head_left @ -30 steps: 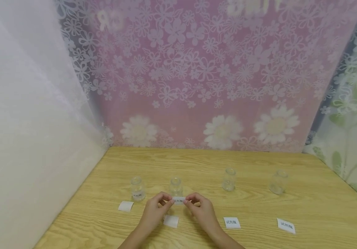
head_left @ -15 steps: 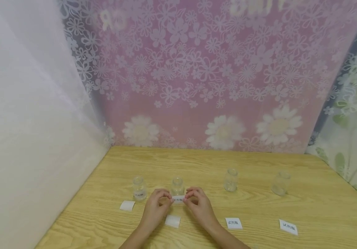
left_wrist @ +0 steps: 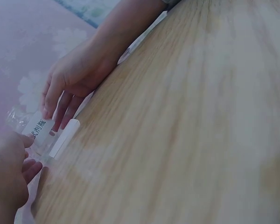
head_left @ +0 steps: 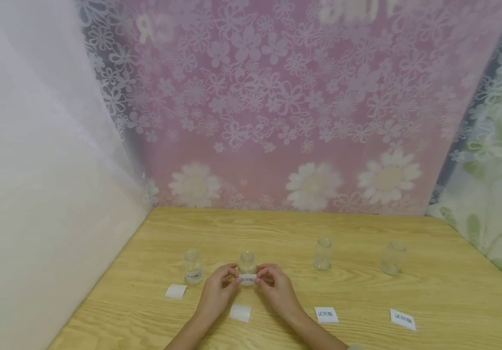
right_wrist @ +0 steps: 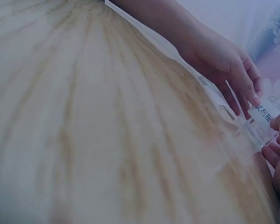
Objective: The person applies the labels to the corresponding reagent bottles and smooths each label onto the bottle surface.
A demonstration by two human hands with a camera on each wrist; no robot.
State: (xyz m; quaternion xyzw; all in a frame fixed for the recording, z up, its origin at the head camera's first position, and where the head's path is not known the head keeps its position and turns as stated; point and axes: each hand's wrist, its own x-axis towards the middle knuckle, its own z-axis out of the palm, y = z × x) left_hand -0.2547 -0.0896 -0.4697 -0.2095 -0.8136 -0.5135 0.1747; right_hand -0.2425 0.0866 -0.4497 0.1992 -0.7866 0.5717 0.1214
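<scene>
In the head view, my left hand (head_left: 217, 293) and right hand (head_left: 279, 294) pinch opposite ends of a small white label (head_left: 247, 278) with dark printed characters. The label is stretched level across the front of a clear glass bottle (head_left: 247, 261), low on its body. Both wrist views show the printed label (left_wrist: 38, 128) up against the bottle (right_wrist: 258, 134); whether it touches the glass all along I cannot tell. Just in front of the hands lies a blank white backing paper (head_left: 240, 312).
A bottle (head_left: 193, 265) at left bears a similar label, with blank paper (head_left: 176, 291) before it. Two unlabelled bottles stand to the right, one nearer (head_left: 322, 253) and one farther (head_left: 392, 257). Printed labels lie before them, one left (head_left: 326, 314) and one right (head_left: 402, 319).
Both hands have moved slightly forward with the label, bringing it closer to the bottle's front. The other bottles and papers have stayed in place; the head view shifted a little.
</scene>
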